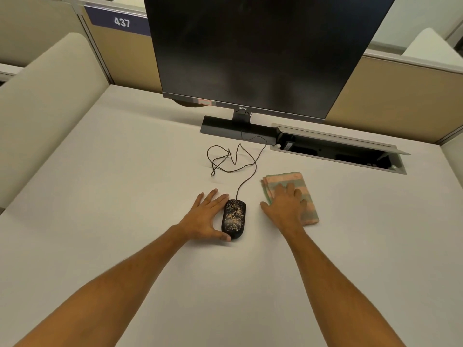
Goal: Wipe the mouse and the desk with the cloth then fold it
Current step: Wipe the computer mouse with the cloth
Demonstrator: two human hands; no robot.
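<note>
Both hands are down on the table: the left hand cups the mouse's left flank, thumb at its near end, fingers spread, not clamped; the right hand lies flat and open on the folded cloth, just right of the mouse. The mouse looks speckled with grime, so wiping seems not yet begun; everything is left to do. Its long axis runs away from the person, the cord end toward the monitor.
</note>
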